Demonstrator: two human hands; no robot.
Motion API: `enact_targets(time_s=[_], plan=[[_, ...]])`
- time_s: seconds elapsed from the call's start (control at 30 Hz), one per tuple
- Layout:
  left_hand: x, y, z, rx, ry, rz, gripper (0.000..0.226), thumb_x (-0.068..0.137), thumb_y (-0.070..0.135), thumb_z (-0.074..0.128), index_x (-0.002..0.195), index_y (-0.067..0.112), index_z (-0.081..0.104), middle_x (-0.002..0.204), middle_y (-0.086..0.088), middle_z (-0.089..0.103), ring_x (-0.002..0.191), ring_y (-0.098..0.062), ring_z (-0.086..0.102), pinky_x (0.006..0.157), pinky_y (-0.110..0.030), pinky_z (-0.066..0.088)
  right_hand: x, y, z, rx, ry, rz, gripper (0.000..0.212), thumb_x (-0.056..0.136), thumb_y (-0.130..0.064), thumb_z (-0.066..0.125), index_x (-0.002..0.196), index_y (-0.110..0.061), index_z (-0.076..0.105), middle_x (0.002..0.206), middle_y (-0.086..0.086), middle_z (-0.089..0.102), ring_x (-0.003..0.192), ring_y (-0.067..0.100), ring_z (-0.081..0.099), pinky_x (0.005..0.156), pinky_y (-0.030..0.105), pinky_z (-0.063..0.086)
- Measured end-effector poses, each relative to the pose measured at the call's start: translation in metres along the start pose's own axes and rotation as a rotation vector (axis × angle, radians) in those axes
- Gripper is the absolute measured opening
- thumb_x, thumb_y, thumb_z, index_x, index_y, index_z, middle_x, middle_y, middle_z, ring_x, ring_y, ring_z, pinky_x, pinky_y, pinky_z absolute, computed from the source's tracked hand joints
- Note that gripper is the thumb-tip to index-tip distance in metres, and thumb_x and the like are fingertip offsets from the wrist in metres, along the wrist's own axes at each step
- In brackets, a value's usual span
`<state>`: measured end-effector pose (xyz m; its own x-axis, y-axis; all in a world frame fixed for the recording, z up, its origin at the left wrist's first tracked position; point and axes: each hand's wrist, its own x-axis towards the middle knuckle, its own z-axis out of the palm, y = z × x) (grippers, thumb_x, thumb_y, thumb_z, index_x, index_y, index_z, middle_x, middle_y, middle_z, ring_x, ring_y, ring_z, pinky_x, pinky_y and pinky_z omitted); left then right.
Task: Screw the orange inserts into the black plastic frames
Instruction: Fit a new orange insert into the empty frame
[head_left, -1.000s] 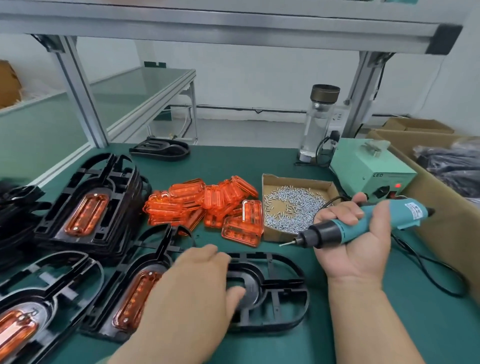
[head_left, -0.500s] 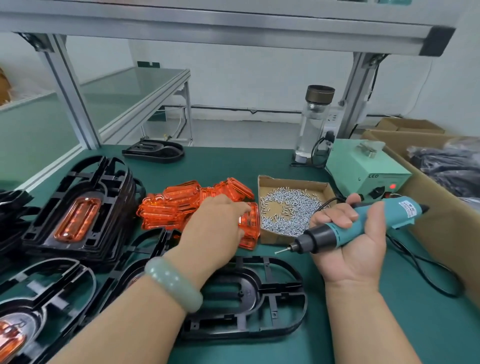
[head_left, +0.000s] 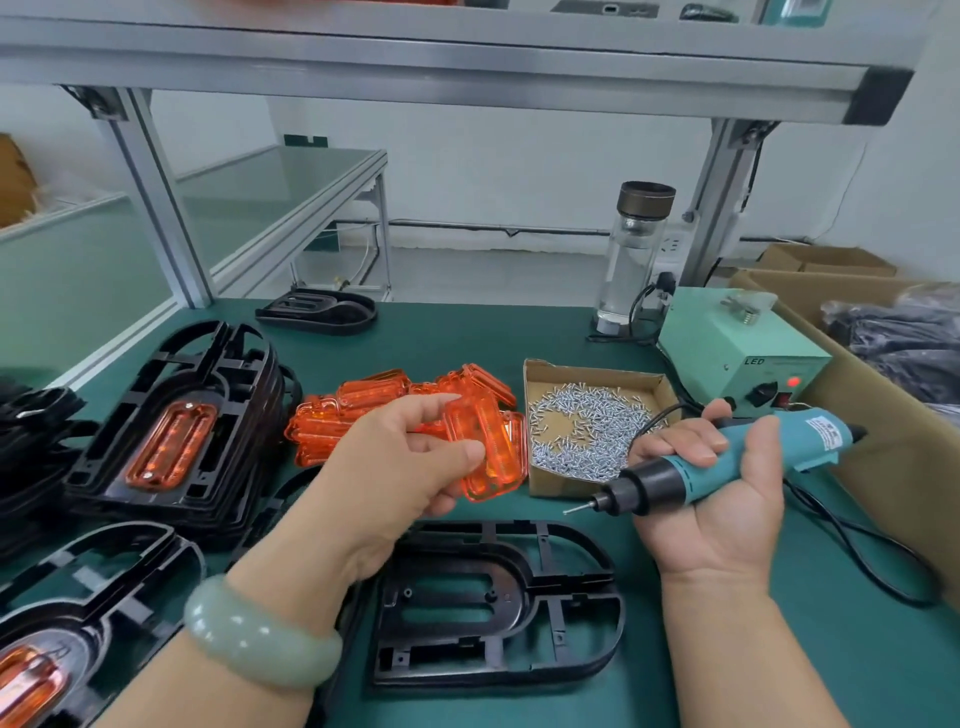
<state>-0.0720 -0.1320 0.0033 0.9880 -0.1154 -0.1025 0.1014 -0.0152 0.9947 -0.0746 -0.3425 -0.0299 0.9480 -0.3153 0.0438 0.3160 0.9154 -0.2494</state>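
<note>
Two hands: left hand fingers pinch one orange insert; right hand fingers wrap a teal screwdriver, its bit pointing toward the left fingers.
Black frame: flat on the bench, below the left fingers.
Insert pile: just beyond the left fingers.
Screw box: just beyond the right fingers.
Writing: "LED" on the green box; the screwdriver's label is too small to read.

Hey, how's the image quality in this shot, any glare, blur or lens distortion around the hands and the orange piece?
Head view: even, soft light, only faint shadows under the left hand and right hand; small highlights on the held orange insert and bangle; the electric screwdriver label is too soft to read; wide-angle warp makes the shelf uprights lean.
</note>
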Motion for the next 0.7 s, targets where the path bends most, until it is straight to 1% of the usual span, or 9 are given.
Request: enact_targets(time_s=[0.07, 0.17, 0.23, 0.37, 0.47, 0.53, 0.6, 0.7], plan=[[-0.008, 0.001, 0.001, -0.062, -0.018, 0.007, 0.041, 0.079, 0.003, 0.069, 0.112, 0.026, 0.06, 0.063, -0.002, 0.062, 0.053, -0.007, 0.056, 0.047, -0.018, 0.045, -0.001, 0.0, 0.0, -0.008, 0.007, -0.008, 0.025, 0.083, -0.046, 0.055, 0.086, -0.022, 0.055, 0.058, -0.013, 0.042, 0.045, 0.0, 0.044, 0.053, 0.018, 0.044], [-0.016, 0.001, 0.002, -0.104, -0.035, 0.029, 0.046, 0.078, 0.0, 0.069, 0.11, 0.032, 0.059, 0.061, -0.001, 0.059, 0.053, -0.008, 0.054, 0.048, -0.018, 0.045, -0.002, 0.0, 0.001, -0.016, 0.008, -0.005, 0.025, 0.083, -0.047, 0.055, 0.086, -0.022, 0.054, 0.058, -0.013, 0.041, 0.045, 0.0, 0.043, 0.053, 0.018, 0.044], [-0.02, 0.0, 0.002, -0.071, -0.037, 0.066, 0.048, 0.077, 0.002, 0.07, 0.109, 0.036, 0.06, 0.058, 0.002, 0.057, 0.054, -0.008, 0.055, 0.05, -0.018, 0.045, -0.002, 0.0, 0.001, -0.016, 0.007, -0.001, 0.025, 0.083, -0.047, 0.055, 0.086, -0.022, 0.054, 0.059, -0.013, 0.041, 0.045, 0.0, 0.043, 0.053, 0.018, 0.044], [-0.027, 0.001, 0.003, 0.009, -0.04, 0.163, 0.055, 0.075, 0.005, 0.073, 0.114, 0.04, 0.058, 0.054, 0.009, 0.055, 0.054, -0.007, 0.055, 0.053, -0.019, 0.047, -0.002, 0.0, 0.001, -0.018, 0.004, -0.001, 0.025, 0.083, -0.047, 0.055, 0.086, -0.022, 0.054, 0.059, -0.013, 0.042, 0.045, 0.0, 0.043, 0.053, 0.018, 0.044], [-0.03, 0.0, 0.002, 0.072, -0.019, 0.219, 0.061, 0.074, 0.006, 0.074, 0.116, 0.047, 0.056, 0.054, 0.01, 0.053, 0.055, -0.006, 0.057, 0.056, -0.018, 0.048, -0.002, 0.0, 0.0, -0.019, 0.005, 0.003, 0.025, 0.082, -0.046, 0.056, 0.086, -0.022, 0.055, 0.058, -0.013, 0.042, 0.045, 0.0, 0.044, 0.053, 0.018, 0.045], [-0.031, 0.0, 0.002, 0.077, -0.014, 0.224, 0.06, 0.074, 0.006, 0.074, 0.115, 0.047, 0.058, 0.054, 0.01, 0.053, 0.054, -0.007, 0.058, 0.056, -0.018, 0.049, -0.003, 0.001, 0.0, -0.007, 0.001, 0.016, 0.025, 0.082, -0.046, 0.057, 0.085, -0.022, 0.056, 0.058, -0.013, 0.043, 0.045, 0.0, 0.044, 0.053, 0.018, 0.045], [-0.032, 0.0, 0.001, 0.038, -0.011, 0.21, 0.054, 0.074, 0.007, 0.074, 0.112, 0.043, 0.06, 0.054, 0.007, 0.054, 0.054, -0.009, 0.059, 0.054, -0.019, 0.049, -0.003, 0.002, 0.0, -0.007, -0.002, 0.025, 0.025, 0.082, -0.046, 0.058, 0.085, -0.022, 0.057, 0.059, -0.013, 0.042, 0.045, -0.001, 0.044, 0.053, 0.017, 0.045], [-0.03, -0.003, -0.001, -0.036, 0.039, 0.159, 0.039, 0.078, 0.007, 0.071, 0.106, 0.033, 0.065, 0.06, -0.001, 0.06, 0.054, -0.012, 0.061, 0.05, -0.019, 0.048, -0.003, 0.003, 0.0, -0.015, -0.004, 0.024, 0.025, 0.083, -0.047, 0.057, 0.085, -0.022, 0.057, 0.058, -0.014, 0.042, 0.045, -0.001, 0.044, 0.054, 0.016, 0.044]])
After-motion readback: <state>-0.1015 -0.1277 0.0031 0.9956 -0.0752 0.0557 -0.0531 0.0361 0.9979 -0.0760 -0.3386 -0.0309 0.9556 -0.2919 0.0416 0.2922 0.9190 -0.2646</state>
